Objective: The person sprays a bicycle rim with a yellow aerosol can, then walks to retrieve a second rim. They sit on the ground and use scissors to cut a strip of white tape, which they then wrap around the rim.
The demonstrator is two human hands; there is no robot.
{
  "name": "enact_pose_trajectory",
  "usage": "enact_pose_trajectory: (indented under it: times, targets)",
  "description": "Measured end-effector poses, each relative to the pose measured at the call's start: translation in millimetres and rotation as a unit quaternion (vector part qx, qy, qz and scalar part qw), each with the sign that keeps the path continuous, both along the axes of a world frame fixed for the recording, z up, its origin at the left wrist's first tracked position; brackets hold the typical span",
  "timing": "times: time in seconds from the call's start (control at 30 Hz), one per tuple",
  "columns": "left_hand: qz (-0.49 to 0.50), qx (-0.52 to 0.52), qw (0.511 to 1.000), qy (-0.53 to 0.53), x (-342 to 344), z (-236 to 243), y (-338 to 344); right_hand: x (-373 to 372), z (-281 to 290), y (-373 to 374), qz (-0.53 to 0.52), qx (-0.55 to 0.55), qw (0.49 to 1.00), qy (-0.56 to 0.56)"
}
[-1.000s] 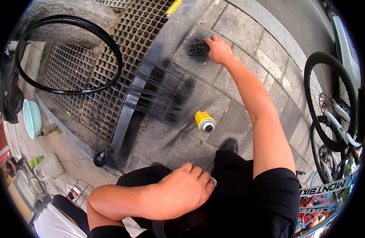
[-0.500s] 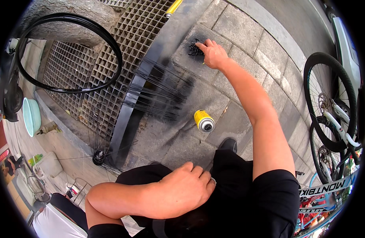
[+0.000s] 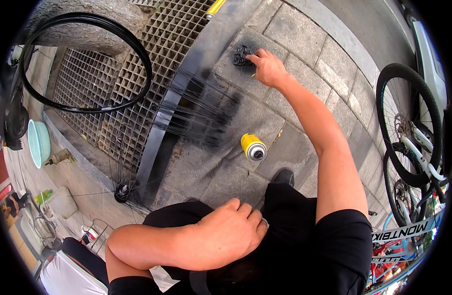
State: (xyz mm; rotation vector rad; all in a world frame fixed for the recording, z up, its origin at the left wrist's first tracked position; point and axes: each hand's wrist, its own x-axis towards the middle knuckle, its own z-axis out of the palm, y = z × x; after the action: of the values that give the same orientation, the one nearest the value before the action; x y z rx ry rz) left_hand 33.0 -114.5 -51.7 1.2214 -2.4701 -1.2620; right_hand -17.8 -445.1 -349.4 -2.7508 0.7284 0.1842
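Observation:
My right hand (image 3: 268,68) reaches far out, its forefinger at the right edge of a pile of small black pieces (image 3: 242,55) on the pavement. Its fingertips are drawn together; any piece between them is too small to make out. My left hand (image 3: 233,228) rests closed over my dark-clothed knee, fingers curled under, with something pale by one finger. What it holds, if anything, is hidden. Between my hands a yellow spray can (image 3: 254,146) stands on the paving. A bundle of thin black spokes (image 3: 196,110) lies across the grey kerb to its left.
A black wheel rim (image 3: 146,81) lies over the metal grating (image 3: 169,29) by a tree trunk. Another yellow can (image 3: 215,8) is at the top. A wheel hub (image 3: 121,193) is lower left, near a light green basin (image 3: 39,144). Bicycles (image 3: 408,132) stand at the right.
My right hand has shifted slightly right and nearer me, uncovering more of the black pieces, which look more spread. My left hand stays on the knee.

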Motion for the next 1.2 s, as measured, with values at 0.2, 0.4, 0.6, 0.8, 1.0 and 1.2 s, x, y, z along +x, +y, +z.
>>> enact_pose_trajectory:
  times: [0.2,0.4,0.6,0.8,1.0,1.2]
  targets:
    - [0.003,0.0,1.0,0.0,0,2,1,-12,2,-1,0.087,-0.041,0.994,0.045]
    - [0.002,-0.002,1.0,0.0,-1,2,1,-8,-3,-5,0.016,-0.039,0.997,0.057]
    - [0.005,-0.004,1.0,0.002,-3,3,0,-16,5,2,0.065,-0.048,0.994,0.075]
    - [0.007,-0.007,1.0,0.002,-4,2,1,-11,1,1,0.007,-0.042,0.998,0.055]
    - [0.0,-0.013,1.0,0.001,-2,4,3,-58,31,13,0.046,0.035,0.997,0.054]
    - [-0.028,-0.013,0.999,-0.008,-9,6,6,-145,76,104,0.269,0.249,0.926,0.092]
